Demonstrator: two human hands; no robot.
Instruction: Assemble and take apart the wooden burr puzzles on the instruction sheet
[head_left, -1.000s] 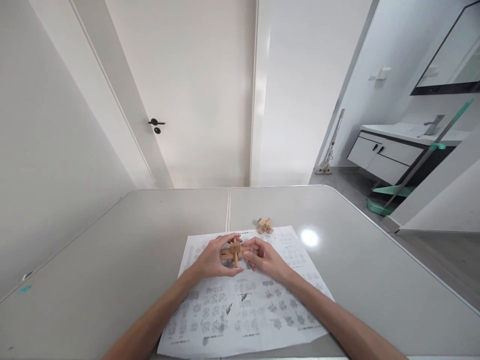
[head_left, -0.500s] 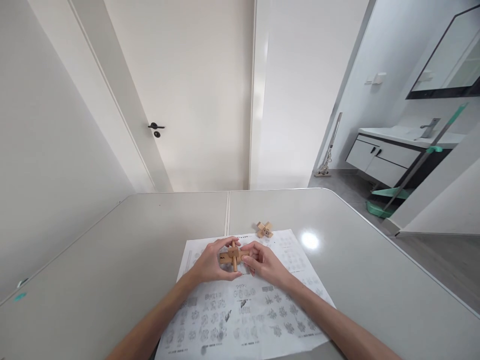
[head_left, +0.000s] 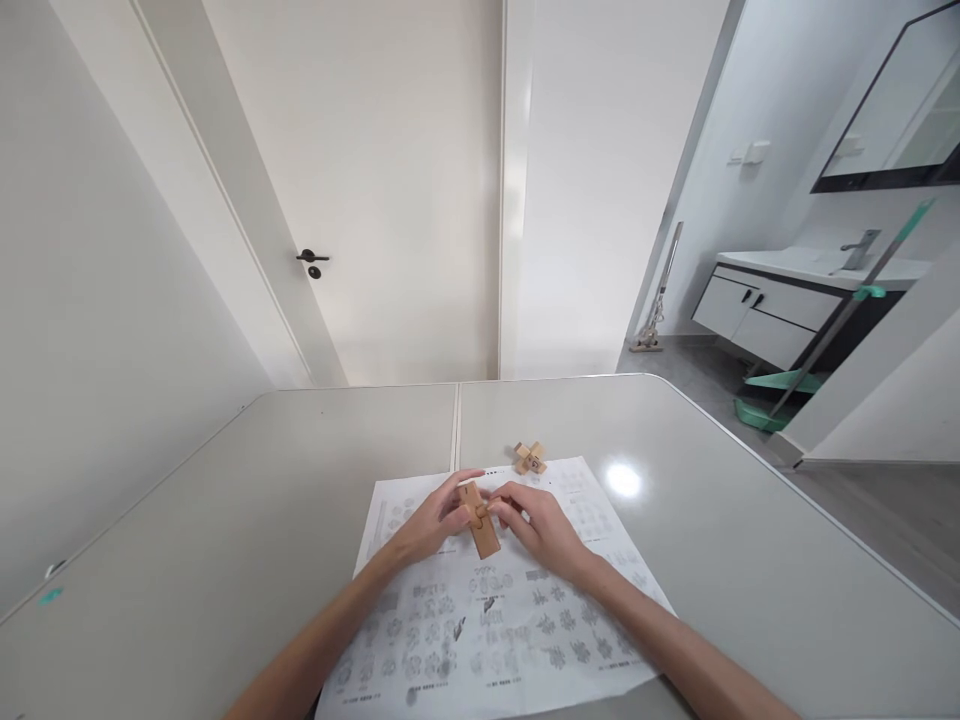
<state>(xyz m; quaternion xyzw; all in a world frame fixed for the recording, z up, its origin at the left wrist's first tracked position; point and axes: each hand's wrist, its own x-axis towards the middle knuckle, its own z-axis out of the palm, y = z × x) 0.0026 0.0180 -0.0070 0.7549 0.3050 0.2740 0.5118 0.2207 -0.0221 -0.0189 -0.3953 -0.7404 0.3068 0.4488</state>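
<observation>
Between my hands, above the paper sheet (head_left: 420,640), is a wooden interlocking puzzle (head_left: 484,535). Its long flat piece slants toward me, and a short rounded peg sticks out at its middle. My left hand (head_left: 439,515) grips the puzzle from the left, thumb on the near face and fingers behind. With thumb and fingertips pinched, my right hand (head_left: 536,520) holds the puzzle at the peg on its right side. Fingers hide part of the far side. A second wooden puzzle (head_left: 531,458), cross-shaped, rests at the sheet's top edge.
The sheet carries printed diagrams and lies on a light grey table (head_left: 187,520) with a seam across it. Beyond the table's far edge stands a white door (head_left: 397,200) with a black handle (head_left: 311,257). A washbasin cabinet (head_left: 780,300) and a green dustpan (head_left: 761,414) are at the right.
The puzzle in my hands has been turned: its flat piece, crosswise before, now points toward me. The upright rod seen earlier now shows as a peg by my right fingertips.
</observation>
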